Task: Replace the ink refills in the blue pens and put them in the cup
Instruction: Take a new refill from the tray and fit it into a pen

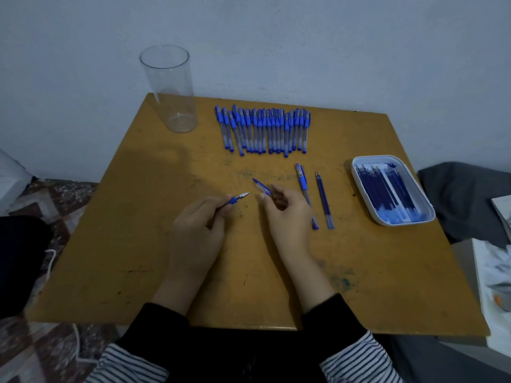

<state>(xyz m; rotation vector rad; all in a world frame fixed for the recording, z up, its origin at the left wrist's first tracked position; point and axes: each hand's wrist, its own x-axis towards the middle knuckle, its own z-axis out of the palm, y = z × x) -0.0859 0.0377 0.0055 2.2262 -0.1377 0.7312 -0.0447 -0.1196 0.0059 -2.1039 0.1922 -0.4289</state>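
A: How is the work held at present?

B: A pen tip (238, 199), a blue grip with a metal point, is pinched in the fingers of the left hand (199, 225). A short clear and blue pen part (261, 186) is pinched by the right hand (284, 211); whether it is a cap or a barrel end cannot be told. The 2 hands are apart, over the middle of the table (138, 217).

A: How are such pieces expected to handle?

B: Light, stiff, smooth plastic is judged likely. The grip is probably the surest hold. The loose refill (325, 200) is thin and may roll or bend.

A: And the containers?

B: Nothing is seen in the clear cup (171, 87), far left. The white tray (359, 161), at the right, is filled with dark blue refills (387, 189). 1 capped pen (303, 189) lies just left of the loose refill, and a row of pens (262, 131) is laid at the far side.
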